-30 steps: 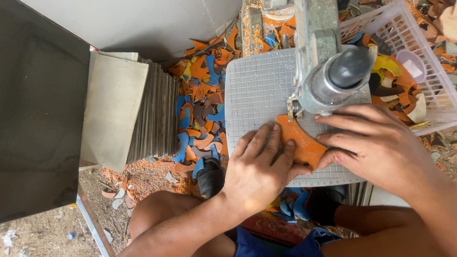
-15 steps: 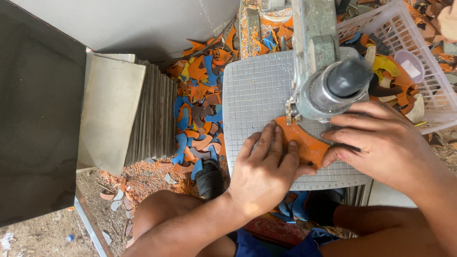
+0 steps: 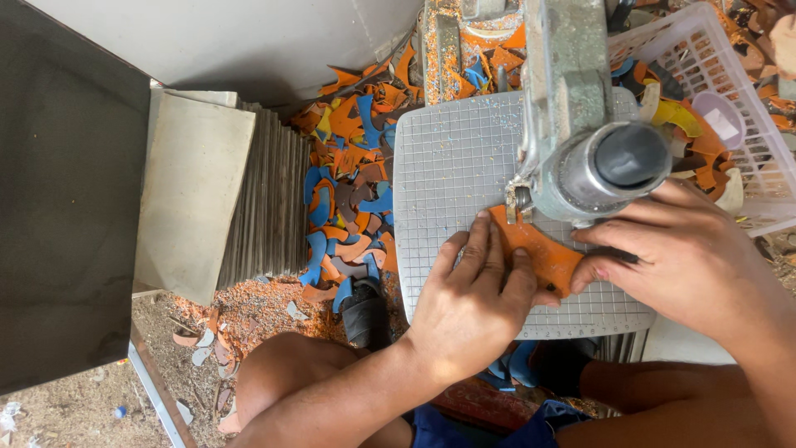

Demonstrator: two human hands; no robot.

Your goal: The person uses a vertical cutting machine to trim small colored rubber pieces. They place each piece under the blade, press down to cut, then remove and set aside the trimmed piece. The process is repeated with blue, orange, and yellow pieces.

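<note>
Orange sheet piece [image 3: 539, 253] lies flat on a grey gridded table [image 3: 452, 166], pinned from both sides under the head of a cutting machine [image 3: 593, 158]. Nearest the viewer, the left hand [image 3: 473, 303] presses its spread fingers on the near edge of the piece, palm down, not clenched. Just to the right of it, the right hand [image 3: 692, 261] lies flat as well, fingertips touching the piece's right end, close under the machine's round grey cap. To do this well, I judge both hands should keep the piece flat on the grid and feed it slowly, fingertips kept back from the cutting point just beyond them; the gap there looks tight. Room to move is narrow: the table's near edge sits right at the wrists, and the bare knees are below it. To the left of the left hand, off the table, lies a heap of orange and blue offcuts [image 3: 348, 191], then a stack of grey boards [image 3: 207, 199]. Beyond the right hand stands a white plastic basket [image 3: 771, 149] holding more scraps.
</note>
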